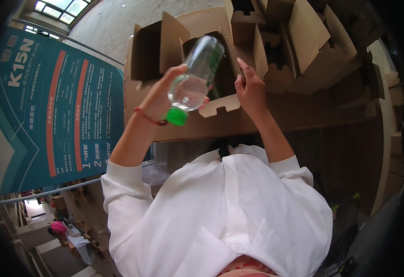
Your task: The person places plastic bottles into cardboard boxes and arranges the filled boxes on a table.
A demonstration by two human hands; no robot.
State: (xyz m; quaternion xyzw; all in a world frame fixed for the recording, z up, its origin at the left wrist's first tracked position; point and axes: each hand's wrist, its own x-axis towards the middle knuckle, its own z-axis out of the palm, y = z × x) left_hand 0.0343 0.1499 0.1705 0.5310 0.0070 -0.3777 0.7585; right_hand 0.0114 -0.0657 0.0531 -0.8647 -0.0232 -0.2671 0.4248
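Note:
My left hand (158, 91), with a red cord bracelet at its wrist, is wrapped around a clear plastic bottle (195, 78). The bottle lies tilted above an open cardboard box (219, 105), its green screw cap towards my body and its base pointing away. A green label shows along its far side. My right hand (252, 90) pinches the upright right flap of that same box between thumb and fingers. The bottle covers part of the box's dark inside, so its contents cannot be told.
Another open cardboard box (175, 45) stands at the left, and several more (309, 31) crowd the right. All rest on a large cardboard surface (202, 130). A teal printed banner (46, 114) stands at the left. Far off at lower left is a person in a pink head covering (58, 228).

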